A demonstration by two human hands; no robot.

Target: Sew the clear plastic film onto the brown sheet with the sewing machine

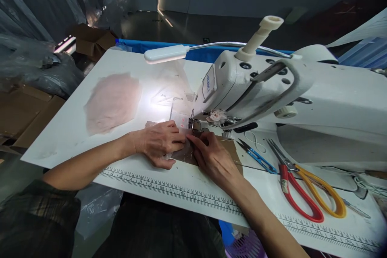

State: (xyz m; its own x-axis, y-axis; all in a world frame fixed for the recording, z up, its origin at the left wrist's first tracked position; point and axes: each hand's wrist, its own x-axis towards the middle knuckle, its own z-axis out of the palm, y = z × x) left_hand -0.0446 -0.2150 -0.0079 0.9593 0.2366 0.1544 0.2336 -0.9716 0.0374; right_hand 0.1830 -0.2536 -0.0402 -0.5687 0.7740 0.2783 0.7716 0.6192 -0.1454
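A sheer whitish fabric (183, 153) lies under my hands, just in front of the needle area of a white sewing machine (254, 80). My left hand (161, 144) is closed on it, fingertips bent down and thumb toward the table edge. My right hand (213, 157) pinches the fabric's right side between thumb and forefinger, close to the presser foot (195, 124). The exact edge in the fingertips is hidden. More sheer fabric (175, 74) spreads behind the foot, under the bright lamp.
A pink sheer fabric stack (113, 102) lies on the left of the white table (69, 145). Blue thread snips (256, 156) and red-and-yellow-handled scissors (302, 185) lie right. A lamp (166, 53) hangs above. Cardboard boxes (30, 115) stand left. A printed ruler (172, 193) follows the front edge.
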